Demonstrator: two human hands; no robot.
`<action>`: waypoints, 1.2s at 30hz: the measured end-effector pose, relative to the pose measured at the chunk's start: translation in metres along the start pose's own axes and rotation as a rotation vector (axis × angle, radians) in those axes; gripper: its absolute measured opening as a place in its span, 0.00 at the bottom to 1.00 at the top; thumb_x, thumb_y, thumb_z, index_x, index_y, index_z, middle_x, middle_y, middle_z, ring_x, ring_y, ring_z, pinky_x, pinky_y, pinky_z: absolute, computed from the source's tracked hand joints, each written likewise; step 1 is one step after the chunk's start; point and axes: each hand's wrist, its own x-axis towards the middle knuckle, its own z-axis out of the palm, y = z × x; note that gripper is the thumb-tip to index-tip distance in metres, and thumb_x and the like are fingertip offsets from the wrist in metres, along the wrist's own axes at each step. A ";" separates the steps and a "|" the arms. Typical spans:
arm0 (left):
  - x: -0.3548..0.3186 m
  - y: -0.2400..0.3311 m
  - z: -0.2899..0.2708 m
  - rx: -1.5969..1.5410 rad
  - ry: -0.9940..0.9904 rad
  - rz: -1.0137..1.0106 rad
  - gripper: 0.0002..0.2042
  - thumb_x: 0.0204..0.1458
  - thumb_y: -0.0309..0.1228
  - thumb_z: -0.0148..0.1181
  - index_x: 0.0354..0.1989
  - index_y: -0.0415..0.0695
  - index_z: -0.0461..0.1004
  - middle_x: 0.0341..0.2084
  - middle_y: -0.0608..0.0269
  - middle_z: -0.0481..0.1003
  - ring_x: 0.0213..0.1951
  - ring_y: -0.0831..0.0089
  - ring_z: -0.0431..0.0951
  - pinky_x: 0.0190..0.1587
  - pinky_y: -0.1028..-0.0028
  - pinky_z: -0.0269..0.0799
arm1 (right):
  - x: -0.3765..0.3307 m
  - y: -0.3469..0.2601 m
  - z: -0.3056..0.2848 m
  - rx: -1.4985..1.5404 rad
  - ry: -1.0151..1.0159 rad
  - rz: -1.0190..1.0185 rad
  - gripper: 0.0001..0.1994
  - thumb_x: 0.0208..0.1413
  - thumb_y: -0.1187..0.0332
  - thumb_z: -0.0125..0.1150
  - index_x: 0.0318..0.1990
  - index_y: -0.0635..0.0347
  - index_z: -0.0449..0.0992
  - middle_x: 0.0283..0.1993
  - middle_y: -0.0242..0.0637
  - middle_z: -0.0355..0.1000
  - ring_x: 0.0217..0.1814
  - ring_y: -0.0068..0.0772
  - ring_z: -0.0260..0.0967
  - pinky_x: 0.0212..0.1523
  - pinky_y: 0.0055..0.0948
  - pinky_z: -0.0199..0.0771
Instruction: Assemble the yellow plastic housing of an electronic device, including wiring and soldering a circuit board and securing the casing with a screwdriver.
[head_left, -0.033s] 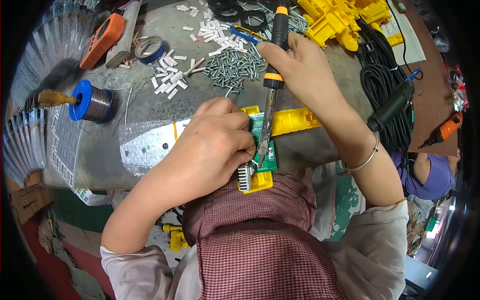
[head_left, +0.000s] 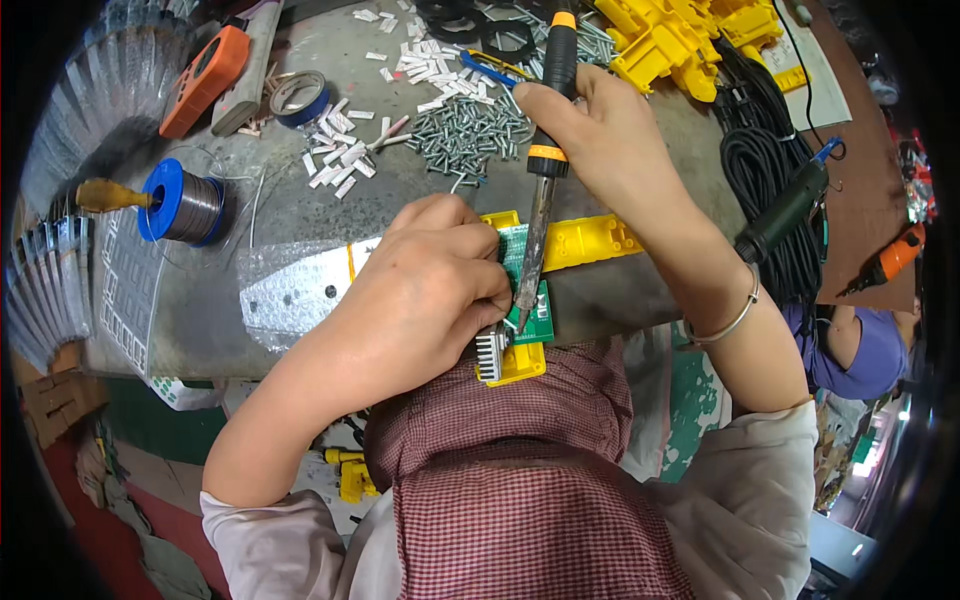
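Observation:
My right hand [head_left: 610,130] is wrapped round the black handle of a soldering iron [head_left: 541,215] with orange rings. Its tip points down at the lower part of a green circuit board [head_left: 540,318]. Close beside the tip, the fingers of my left hand [head_left: 440,280] are pinched together at the board's left edge. A thin pale wire [head_left: 457,184] sticks out above that hand, and a short pale end shows by its fingertips. The board lies over a yellow plastic housing [head_left: 585,243] at the bench edge. A finned metal heatsink [head_left: 490,357] sits below the fingertips.
Loose screws [head_left: 465,138] and small white pieces [head_left: 345,160] lie beyond my hands. At left are a solder spool [head_left: 190,205], a tape roll [head_left: 300,100] and a bubble-wrapped strip [head_left: 290,290]. Yellow housings [head_left: 665,45] and coiled black cables [head_left: 765,170] lie at right.

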 end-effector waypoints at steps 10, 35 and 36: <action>0.001 0.002 -0.001 0.034 -0.018 -0.027 0.05 0.38 0.23 0.65 0.25 0.40 0.78 0.27 0.60 0.71 0.40 0.59 0.70 0.48 0.62 0.66 | 0.003 0.006 -0.005 0.028 -0.001 -0.013 0.20 0.49 0.54 0.61 0.31 0.68 0.75 0.22 0.44 0.73 0.26 0.37 0.73 0.31 0.36 0.72; 0.001 0.004 -0.003 0.051 -0.042 -0.060 0.05 0.38 0.23 0.65 0.25 0.39 0.78 0.28 0.59 0.71 0.41 0.59 0.70 0.50 0.63 0.66 | -0.026 -0.002 -0.030 0.269 0.050 0.057 0.15 0.58 0.57 0.61 0.31 0.59 0.70 0.22 0.22 0.63 0.21 0.10 0.54 0.21 0.17 0.53; 0.002 0.004 -0.002 0.047 -0.038 -0.056 0.05 0.38 0.23 0.65 0.25 0.39 0.78 0.28 0.59 0.71 0.41 0.59 0.70 0.50 0.62 0.66 | -0.027 -0.005 -0.033 0.302 0.063 0.077 0.15 0.57 0.57 0.61 0.31 0.63 0.71 0.24 0.24 0.64 0.25 0.13 0.56 0.25 0.20 0.58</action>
